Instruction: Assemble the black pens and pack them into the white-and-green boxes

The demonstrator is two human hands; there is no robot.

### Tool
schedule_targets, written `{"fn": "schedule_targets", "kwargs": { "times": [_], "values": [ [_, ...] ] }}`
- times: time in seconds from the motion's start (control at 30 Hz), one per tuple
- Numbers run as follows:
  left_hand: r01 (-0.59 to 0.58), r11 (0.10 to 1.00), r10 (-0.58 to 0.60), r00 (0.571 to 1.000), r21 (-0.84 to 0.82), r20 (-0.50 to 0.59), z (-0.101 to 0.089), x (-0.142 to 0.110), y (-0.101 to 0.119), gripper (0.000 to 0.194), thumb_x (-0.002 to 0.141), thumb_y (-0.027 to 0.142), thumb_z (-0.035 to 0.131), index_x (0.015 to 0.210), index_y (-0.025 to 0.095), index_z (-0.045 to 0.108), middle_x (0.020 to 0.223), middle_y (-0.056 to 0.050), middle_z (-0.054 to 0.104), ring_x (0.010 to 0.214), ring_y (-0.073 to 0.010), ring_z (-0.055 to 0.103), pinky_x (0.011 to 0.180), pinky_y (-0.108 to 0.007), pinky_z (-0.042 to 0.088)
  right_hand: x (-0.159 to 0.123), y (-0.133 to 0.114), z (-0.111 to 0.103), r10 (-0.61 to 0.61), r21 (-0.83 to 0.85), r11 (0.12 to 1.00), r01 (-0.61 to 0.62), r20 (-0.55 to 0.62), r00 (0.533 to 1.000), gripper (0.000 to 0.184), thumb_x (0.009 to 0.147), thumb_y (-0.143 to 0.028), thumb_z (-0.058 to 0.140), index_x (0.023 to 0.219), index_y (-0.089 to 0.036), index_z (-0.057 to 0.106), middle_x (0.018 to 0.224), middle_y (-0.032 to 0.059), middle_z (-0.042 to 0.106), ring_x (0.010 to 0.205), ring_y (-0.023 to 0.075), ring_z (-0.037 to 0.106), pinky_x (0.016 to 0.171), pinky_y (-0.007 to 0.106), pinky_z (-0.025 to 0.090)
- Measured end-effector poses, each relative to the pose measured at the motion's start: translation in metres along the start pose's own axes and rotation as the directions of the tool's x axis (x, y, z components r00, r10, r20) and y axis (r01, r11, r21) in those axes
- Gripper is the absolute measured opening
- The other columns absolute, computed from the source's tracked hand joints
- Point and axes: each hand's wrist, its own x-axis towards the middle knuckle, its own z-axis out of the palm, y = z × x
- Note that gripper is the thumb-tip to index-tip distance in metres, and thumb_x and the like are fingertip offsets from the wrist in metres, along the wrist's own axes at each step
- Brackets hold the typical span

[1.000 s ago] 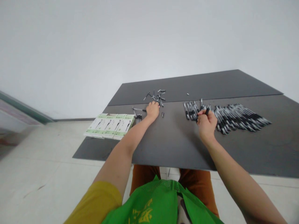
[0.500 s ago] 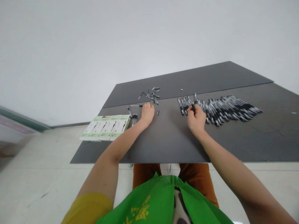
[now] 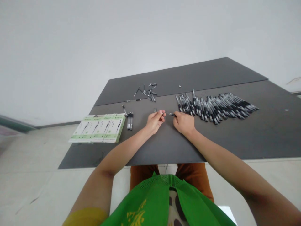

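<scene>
My left hand [image 3: 154, 122] is closed, with thumb and fingertips pinching a small silvery pen part [image 3: 162, 113] too small to make out fully. Facing it, my right hand [image 3: 184, 122] is wrapped round a black-gripped pen [image 3: 171, 114] whose narrow end points left. A small gap separates the pen's end from my left fingertips. Just behind my left hand lies a short dark pen cap [image 3: 155, 110]. Right of my right hand spreads a row of clear-and-black pens [image 3: 211, 108], overlapping one another.
Loose pen parts [image 3: 148, 92] are scattered toward the back of the dark table [image 3: 150, 150]. Several pens [image 3: 130, 121] stand side by side near the green-and-white pen boxes [image 3: 98, 128] at left. One tiny silvery piece [image 3: 179, 86] lies farther back.
My left hand has come away from the loose parts, toward me and to the right, with a small piece in it. My right hand has moved left from the pen row, carrying a pen.
</scene>
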Motion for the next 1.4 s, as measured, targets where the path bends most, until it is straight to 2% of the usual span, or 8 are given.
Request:
{"fn": "schedule_targets", "kwargs": {
  "times": [0.33,0.67,0.77,0.93,1.0,1.17,1.3,1.4],
  "values": [
    [0.061,0.998,-0.056,0.983,-0.024,0.176,-0.008,0.002,-0.012,0.029,0.074,0.034,0.08,0.078,0.008,0.067,0.066,0.0,0.059,0.056,-0.0022,0.047,0.058,-0.018,0.038,-0.007,-0.002,-0.001,-0.043,-0.071,0.996,0.046,0.046,0.998,0.031,0.088,-0.028,0.037,0.089,-0.017,0.066,0.085,0.0105,0.072,0.074,0.0215,0.065,0.056,0.028,0.023],
    [-0.265,0.908,0.224,0.962,0.324,0.159,-0.013,0.006,-0.031,0.035,0.071,0.04,0.079,0.092,0.013,0.073,0.08,-0.006,0.072,0.068,-0.0097,0.06,0.064,-0.023,0.042,-0.016,-0.014,-0.009,0.076,-0.146,0.987,-0.069,0.039,0.996,0.029,0.089,-0.026,0.038,0.091,-0.017,0.065,0.088,0.0114,0.072,0.08,0.0244,0.069,0.059,0.027,0.034],
    [-0.43,0.748,0.331,0.902,0.506,0.278,-0.015,0.004,-0.025,0.029,0.08,0.04,0.071,0.094,0.015,0.072,0.091,-0.007,0.073,0.081,-0.0138,0.065,0.077,-0.029,0.048,-0.017,-0.015,-0.009,0.087,-0.139,0.987,-0.079,0.055,0.995,0.029,0.089,-0.027,0.039,0.092,-0.016,0.066,0.09,0.0133,0.072,0.081,0.0246,0.069,0.063,0.028,0.037],
    [-0.66,0.156,0.4,0.722,0.735,0.564,-0.018,0.001,-0.004,0.025,0.092,0.039,0.057,0.085,0.018,0.07,0.086,-0.006,0.071,0.084,-0.0167,0.062,0.084,-0.033,0.047,-0.019,-0.014,-0.009,0.037,-0.136,0.99,-0.031,0.04,0.998,0.029,0.088,-0.028,0.04,0.092,-0.016,0.067,0.089,0.0134,0.071,0.08,0.025,0.068,0.063,0.028,0.037],
    [-0.681,0.018,0.387,0.68,0.732,0.623,-0.019,0.0,0.001,0.029,0.094,0.04,0.053,0.083,0.018,0.068,0.089,-0.006,0.069,0.088,-0.0179,0.061,0.086,-0.034,0.046,-0.019,-0.014,-0.009,0.015,-0.132,0.991,-0.01,0.036,0.999,0.03,0.088,-0.028,0.039,0.091,-0.016,0.067,0.089,0.0138,0.071,0.081,0.0252,0.068,0.064,0.028,0.038],
    [-0.684,-0.006,0.386,0.671,0.729,0.633,-0.018,-0.002,0.002,0.025,0.087,0.041,0.062,0.093,0.018,0.068,0.123,-0.013,0.056,0.107,-0.0223,0.058,0.096,-0.037,0.044,-0.017,-0.019,-0.01,0.038,-0.116,0.993,-0.027,0.093,0.995,0.032,0.089,-0.03,0.04,0.096,-0.013,0.068,0.093,0.0177,0.071,0.083,0.0269,0.069,0.068,0.031,0.043],
    [-0.681,0.031,0.42,0.674,0.732,0.608,-0.015,-0.007,0.002,0.047,0.079,0.042,0.07,0.118,0.017,0.063,0.148,-0.018,0.038,0.126,-0.03,0.046,0.107,-0.045,0.034,-0.015,-0.023,-0.009,0.067,-0.112,0.992,-0.051,0.139,0.988,0.036,0.091,-0.034,0.04,0.099,-0.012,0.068,0.093,0.0205,0.071,0.085,0.0306,0.07,0.072,0.036,0.048],
    [-0.656,-0.067,0.359,0.687,0.752,0.632,-0.013,-0.011,0.002,0.035,0.085,0.035,0.063,0.117,0.02,0.066,0.141,-0.016,0.05,0.128,-0.0309,0.043,0.109,-0.051,0.025,-0.014,-0.022,-0.009,0.107,-0.123,0.989,-0.088,0.159,0.982,0.035,0.091,-0.031,0.04,0.099,-0.012,0.069,0.089,0.0209,0.072,0.085,0.0317,0.071,0.074,0.039,0.05]
  ]
}}
